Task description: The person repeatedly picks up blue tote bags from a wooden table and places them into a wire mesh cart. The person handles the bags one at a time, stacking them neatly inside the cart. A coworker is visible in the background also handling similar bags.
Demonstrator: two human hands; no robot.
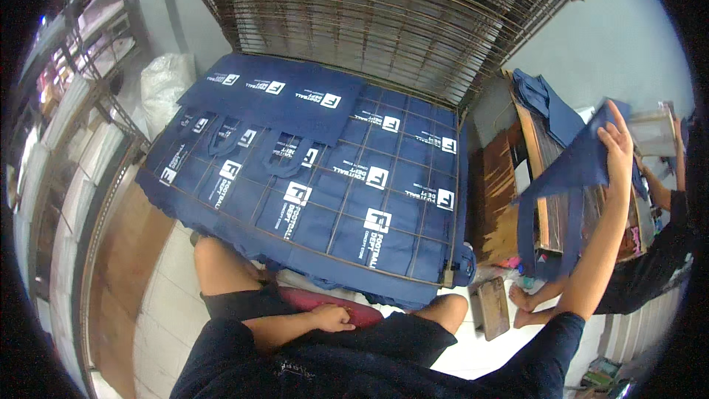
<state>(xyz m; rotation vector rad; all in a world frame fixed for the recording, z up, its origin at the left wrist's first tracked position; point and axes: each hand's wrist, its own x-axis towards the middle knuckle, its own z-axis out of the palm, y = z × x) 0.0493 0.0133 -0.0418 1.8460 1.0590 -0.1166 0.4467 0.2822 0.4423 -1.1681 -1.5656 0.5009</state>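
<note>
Raised at the far right, my right hand (614, 142) grips a navy cloth bag (580, 159) by its upper edge. Long strap-like strips hang from the bag beside a wooden bench. My left hand (334, 318) rests low at my lap, fingers curled, against a dark red padded thing (295, 298). Nothing shows in that hand. Before my knees, a wire-grid rack (329, 230) lies over several navy cloth bags (347, 203) with white prints. Across its far left part lies a navy cloth panel (292, 111) with three white prints.
Stacked metal racks (384, 7) slant up behind. At right stands a wooden bench (543, 210) with navy cloth (546, 100) on it; another person's legs (543, 303) and arm are beside it. A wooden block (492, 309) sits on the tiles. Left are shelving (96, 103) and a white plastic sack (166, 89).
</note>
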